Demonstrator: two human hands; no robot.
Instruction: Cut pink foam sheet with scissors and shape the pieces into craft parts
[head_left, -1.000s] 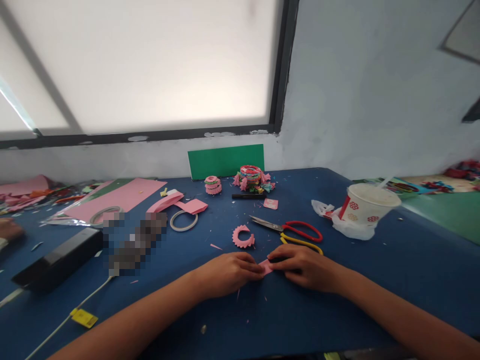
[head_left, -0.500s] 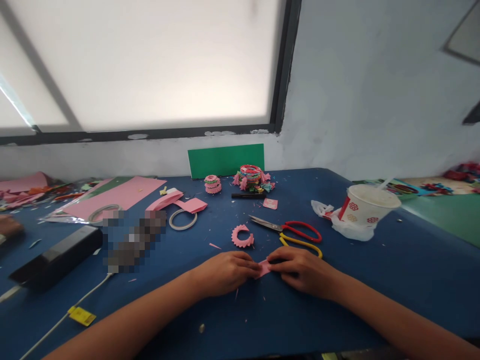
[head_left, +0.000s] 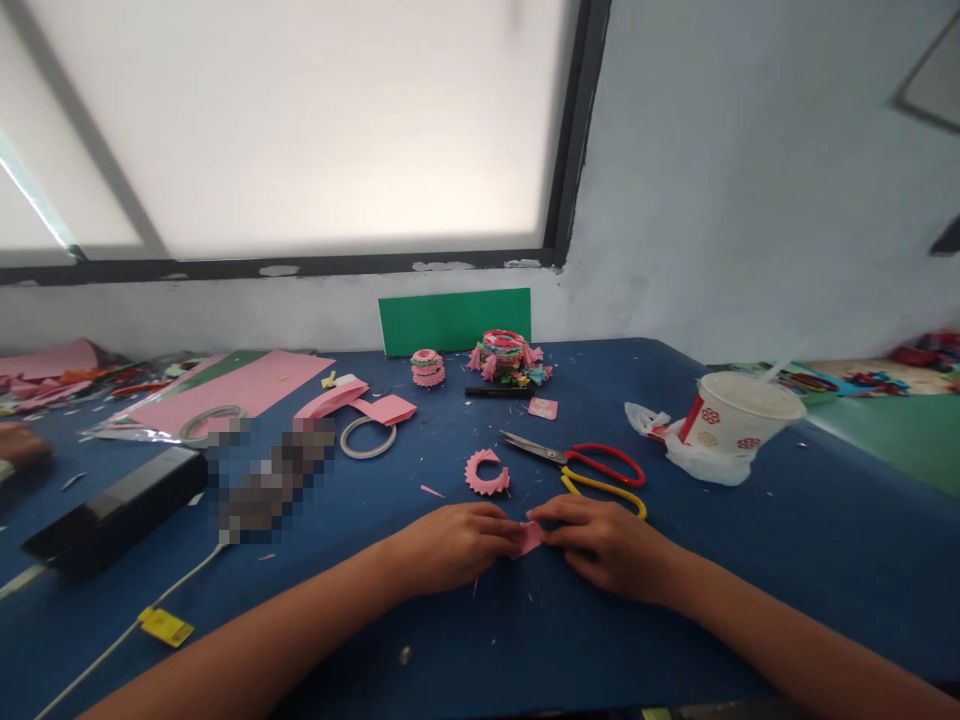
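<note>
A small pink piece of paper (head_left: 531, 538) lies on the blue table between my two hands. My left hand (head_left: 459, 545) grips its left end with fingers drawn together. From the other side, the fingertips of my right hand (head_left: 604, 540) pinch its upper right part, and its thumb is partly hidden. Just beyond them rests a curved, toothed pink paper ring (head_left: 487, 473) with a gap at its right side. Scissors (head_left: 570, 462) with one red and one yellow handle lie open behind my right hand, blades pointing left.
A paper cup with a straw (head_left: 739, 420) stands in a white plastic bag at right. Tape rolls (head_left: 368, 440), folded pink strips (head_left: 386, 409) and a black power bank (head_left: 112, 510) are at left. Finished paper pieces (head_left: 508, 357) stand near the green card (head_left: 457, 322). Another person's hand (head_left: 21, 447) shows far left.
The fingers of my right hand have shifted slightly on the pink paper, whose upper edge looks a little more folded. Everything in view has shifted slightly right with the camera.
</note>
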